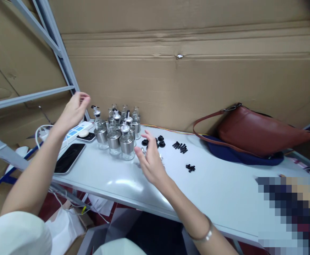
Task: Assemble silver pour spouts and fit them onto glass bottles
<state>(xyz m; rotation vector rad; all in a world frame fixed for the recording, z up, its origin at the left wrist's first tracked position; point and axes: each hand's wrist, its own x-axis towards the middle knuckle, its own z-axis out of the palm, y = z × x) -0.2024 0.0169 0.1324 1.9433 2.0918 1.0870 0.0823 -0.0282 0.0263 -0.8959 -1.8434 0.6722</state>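
Note:
My left hand [76, 108] hovers up and to the left of the bottles, its fingers loosely bent with a small gap to the thumb; I see nothing in it. Just below its fingertips on the right stands a glass bottle [101, 134] with a metal band and a pourer spout [96, 111] on top. More such bottles, some with spouts, some bare-necked, are grouped beside it, a front one [127, 145] nearest to me. My right hand [152, 161] is open right of that bottle, thumb and fingers apart, partly covering black round caps [160, 141] and small clear pieces.
Short black tubes [180, 146] and small black parts [190, 168] lie on the white table [224, 198]. A brown bag [253, 131] rests on dark blue cloth at the right. A phone [70, 158] and power strip [76, 130] are at the left. Cardboard stands behind; part of a person is at lower right.

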